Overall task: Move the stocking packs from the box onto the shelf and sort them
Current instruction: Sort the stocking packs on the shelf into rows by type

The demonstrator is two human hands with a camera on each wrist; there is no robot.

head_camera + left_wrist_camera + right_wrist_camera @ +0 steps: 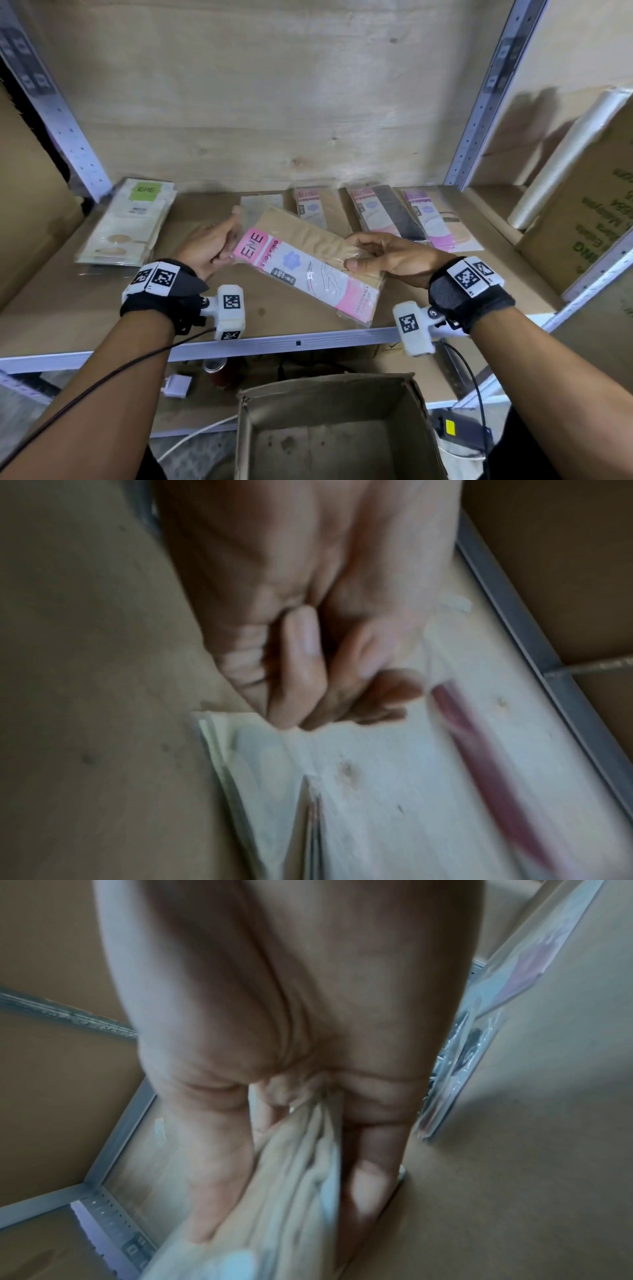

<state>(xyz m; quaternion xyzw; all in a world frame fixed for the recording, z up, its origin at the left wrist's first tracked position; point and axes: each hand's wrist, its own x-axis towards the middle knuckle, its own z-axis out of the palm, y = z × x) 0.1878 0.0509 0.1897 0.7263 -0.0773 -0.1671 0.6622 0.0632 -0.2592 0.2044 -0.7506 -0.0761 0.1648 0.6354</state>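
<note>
The cardboard box (329, 428) below the shelf (274, 339) shows only its bare floor, so the unloading is judged nearly done. Several packs are already laid out on the shelf: a green-labelled stack (126, 222) at the left and a row of pink and purple packs (394, 216) at the back. One pink-labelled pack (308, 270) is held just above the shelf, not yet sorted. Its long axis runs diagonally, the label end towards the left hand (209, 250), the far end towards the front right. Its opposite edges are pinched by the left-hand fingers and the right hand (387, 257).
</note>
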